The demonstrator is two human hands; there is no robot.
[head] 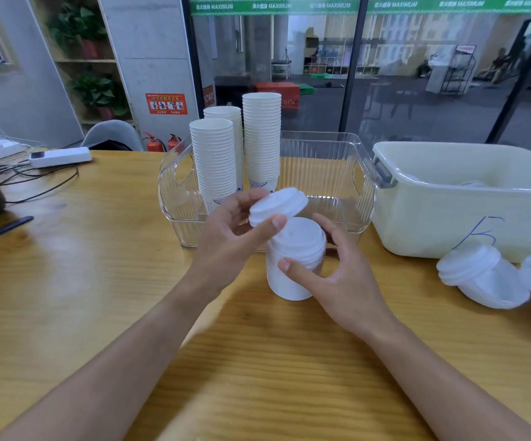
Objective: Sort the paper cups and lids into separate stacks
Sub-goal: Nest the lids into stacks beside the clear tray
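White paper cups (216,157) stand nested in tall stacks inside the clear bin (327,154), just beyond the grip, so lids stay apart. Left hand (235,237) pinches a lid (278,205), tilted above the stack of lids (296,249). Right hand (337,278) curls round that stack, likely steadying it. Further right, more lids (477,268) lie before the cream tub (448,198).

Gym front office or reception desk. Far side: glass wall (321,74) with green "MAXIMUM" banner (273,6), red plyo box (276,93) on dark gym floor beyond. Near: wooden desk (98,297), power strip (60,156) far left, fire extinguishers (162,143).
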